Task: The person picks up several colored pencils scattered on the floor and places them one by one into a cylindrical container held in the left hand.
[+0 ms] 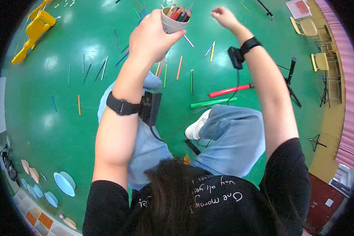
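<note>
Nearest to us: dark hair, black T-shirt w/ pale print, blue jeans, one white sneaker [196, 126] on the green floor [47, 118]. Both wrists carry black strap-on sensor units w/ cables.

Left hand [151, 37] is wrapped round a pale paper cup [172, 24], fingers & thumb pressed against its wall, held up in front of us at arm's reach. Cup stands roughly upright, mouth tipped slightly up-right, long axis near vertical — we judge that's so the coloured pencils [179, 12] bunched inside don't slide out. Their tips fan upward out of the rim.

Right hand [223, 15] hangs just right of the cup, apart from it, fingers curled loosely into a near-fist; whether it pinches anything we can't tell.

Further down on the floor: a red plastic rod [229, 91] & a green plastic rod [213, 103] lying almost parallel, many thin coloured sticks scattered about, blue bowls [64, 183] lower left, a yellow plastic frame [33, 31] upper left, chairs far right.
</note>
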Motion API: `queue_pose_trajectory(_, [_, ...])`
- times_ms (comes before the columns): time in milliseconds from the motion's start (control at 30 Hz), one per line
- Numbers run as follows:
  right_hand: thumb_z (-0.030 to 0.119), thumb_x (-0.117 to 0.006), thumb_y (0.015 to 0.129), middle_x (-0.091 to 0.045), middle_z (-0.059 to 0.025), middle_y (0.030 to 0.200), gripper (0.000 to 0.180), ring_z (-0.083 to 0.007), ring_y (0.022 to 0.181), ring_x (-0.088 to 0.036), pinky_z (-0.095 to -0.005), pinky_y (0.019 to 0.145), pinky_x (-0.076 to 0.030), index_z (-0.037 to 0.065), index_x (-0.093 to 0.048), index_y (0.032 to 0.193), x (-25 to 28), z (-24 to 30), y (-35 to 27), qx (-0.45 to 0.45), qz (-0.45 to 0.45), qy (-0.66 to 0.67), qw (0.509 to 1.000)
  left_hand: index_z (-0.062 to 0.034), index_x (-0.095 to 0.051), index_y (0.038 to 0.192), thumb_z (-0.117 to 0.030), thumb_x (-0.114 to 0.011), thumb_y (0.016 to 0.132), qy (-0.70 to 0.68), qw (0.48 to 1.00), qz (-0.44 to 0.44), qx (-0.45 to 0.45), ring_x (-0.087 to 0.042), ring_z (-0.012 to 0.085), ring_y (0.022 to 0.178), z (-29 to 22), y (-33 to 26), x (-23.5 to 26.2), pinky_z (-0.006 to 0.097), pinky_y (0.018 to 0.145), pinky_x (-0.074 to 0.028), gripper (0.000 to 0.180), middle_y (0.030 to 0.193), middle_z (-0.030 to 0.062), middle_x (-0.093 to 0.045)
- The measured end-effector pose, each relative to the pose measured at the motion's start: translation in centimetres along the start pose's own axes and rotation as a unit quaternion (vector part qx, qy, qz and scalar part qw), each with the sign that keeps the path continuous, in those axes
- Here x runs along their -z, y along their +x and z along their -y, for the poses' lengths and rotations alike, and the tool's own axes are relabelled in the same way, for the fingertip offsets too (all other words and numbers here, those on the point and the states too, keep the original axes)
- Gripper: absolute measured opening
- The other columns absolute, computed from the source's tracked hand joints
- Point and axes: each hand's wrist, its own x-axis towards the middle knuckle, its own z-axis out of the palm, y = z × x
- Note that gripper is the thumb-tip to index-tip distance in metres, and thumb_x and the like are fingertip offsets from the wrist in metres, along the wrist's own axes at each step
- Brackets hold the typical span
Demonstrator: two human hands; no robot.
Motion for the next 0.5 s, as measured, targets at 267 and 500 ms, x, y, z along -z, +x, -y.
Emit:
queue_pose_trajectory(267, [0.032,-0.061,0.075,-0.067,-0.0133,0.076,0.034,-0.0227,0.073,-0.064,-0.0351,0.067,-0.051,0.002,-0.068,0.091,-24.7,-10.1,-13.4,-0.225,0.198,0.13,0.945,-0.0024,-0.055,0.109,-0.031,-0.077,0.069,-0.061,0.997,0.032,0.026,-0.063,0.0252,0.091,-0.2,0.2,0.3,0.036,0.077,-0.05,0.054,0.097,0.0136,-0.064])
queue_pose_trajectory(500, [0.029,-0.071,0.071,-0.058,-0.0224,0.114,0.046,-0.0342,0.106,-0.058,-0.0392,0.088,-0.049,-0.002,-0.062,0.103,-28.6,-5.3,-18.8,-0.468,0.214,0.046,0.856,-0.0013,-0.053,0.119,-0.015,-0.079,0.07,-0.164,0.981,0.057,0.083,-0.061,0.0159,0.098,-2.3,1.5,1.3,0.029,0.085,-0.047,0.057,0.108,0.0088,-0.063])
